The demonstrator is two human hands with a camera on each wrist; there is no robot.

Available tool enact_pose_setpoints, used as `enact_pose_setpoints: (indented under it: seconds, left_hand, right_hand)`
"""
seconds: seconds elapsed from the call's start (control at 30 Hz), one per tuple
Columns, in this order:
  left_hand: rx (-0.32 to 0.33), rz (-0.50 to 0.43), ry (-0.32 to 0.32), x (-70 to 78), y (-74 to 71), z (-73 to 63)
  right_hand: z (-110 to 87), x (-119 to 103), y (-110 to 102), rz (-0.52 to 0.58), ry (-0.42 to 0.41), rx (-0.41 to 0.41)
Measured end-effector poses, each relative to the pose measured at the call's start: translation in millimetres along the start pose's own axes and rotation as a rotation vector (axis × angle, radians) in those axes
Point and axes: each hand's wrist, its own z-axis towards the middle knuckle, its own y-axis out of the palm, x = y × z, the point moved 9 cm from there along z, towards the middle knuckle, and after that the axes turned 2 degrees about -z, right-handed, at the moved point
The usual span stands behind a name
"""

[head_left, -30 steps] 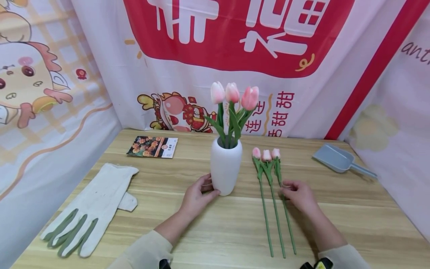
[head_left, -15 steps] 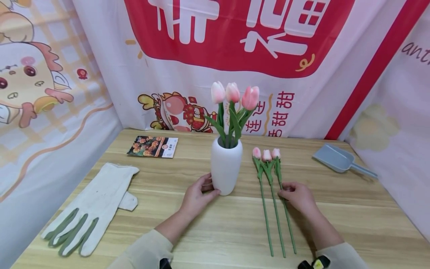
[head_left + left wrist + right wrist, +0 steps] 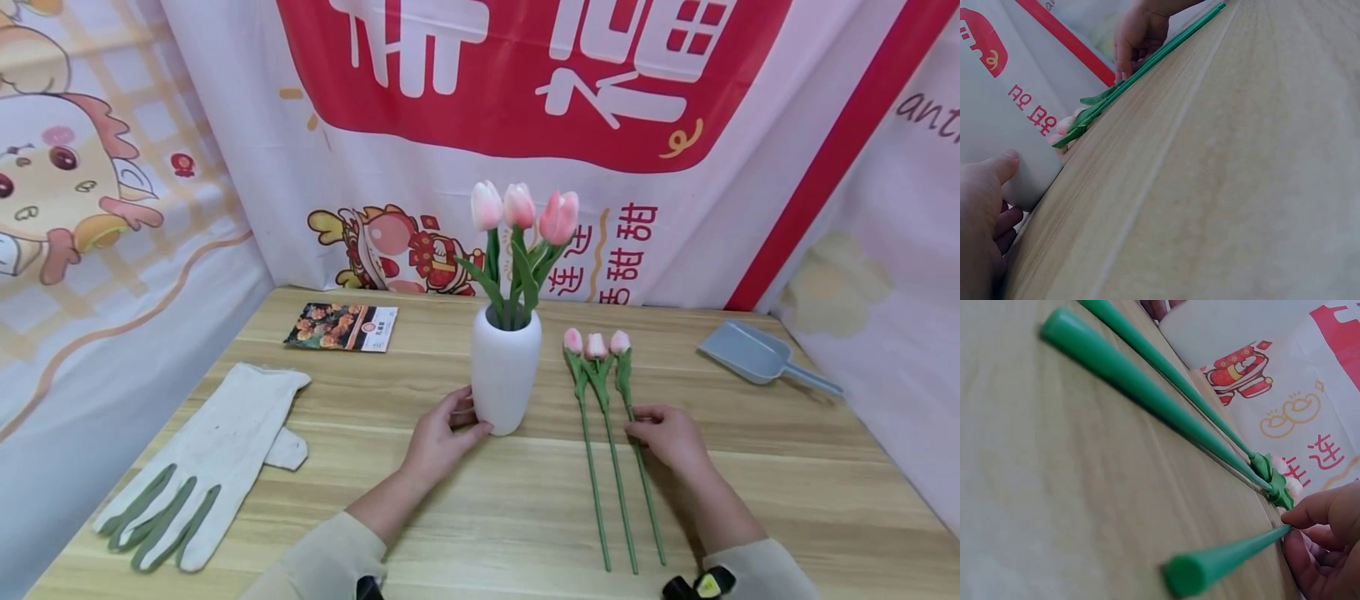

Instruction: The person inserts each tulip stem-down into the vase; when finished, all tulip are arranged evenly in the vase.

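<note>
A white vase point(image 3: 507, 375) stands upright on the table, with several green leaves and three pink-and-white tulips point(image 3: 519, 207) in it. My left hand point(image 3: 441, 440) holds the vase low on its left side, thumb in front and fingers curled behind. To the right, three pale pink tulips with long green stems lie side by side. Of these, the rightmost tulip point(image 3: 621, 343) has its stem pinched between the thumb and forefinger of my right hand point(image 3: 670, 437). The right wrist view shows that pinch on the stem point(image 3: 1235, 557) close up; the other fingers are curled below.
A white glove point(image 3: 217, 442) with green-edged fingers lies at the left. Behind it is a seed packet point(image 3: 341, 327) with a flower picture. A grey-blue dustpan-like scoop point(image 3: 750, 354) lies at the back right. Printed cloth point(image 3: 420, 167) hangs behind the wooden table.
The rightmost lying tulip has shifted slightly right with my right hand, its head now a little apart from the middle one. My left hand and the vase stay put.
</note>
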Motion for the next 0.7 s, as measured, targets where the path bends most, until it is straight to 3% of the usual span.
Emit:
enact_pose_setpoints:
  seconds: [0.33,0.53,0.7]
  left_hand:
    - [-0.004,0.021,0.030,3.2,-0.5,-0.4]
    - [-0.016,0.033,0.015,3.7,-0.3,-1.2]
    - [-0.012,0.035,0.005,2.1,-0.6,-1.9]
  right_hand:
    - [-1.1,9.4,-1.8,0.309,0.089,-0.042]
    - [-2.7,10.2,-4.8,0.561,0.149,-0.045]
    - [-4.0,5.8,-7.1,0.693,0.152,-0.039]
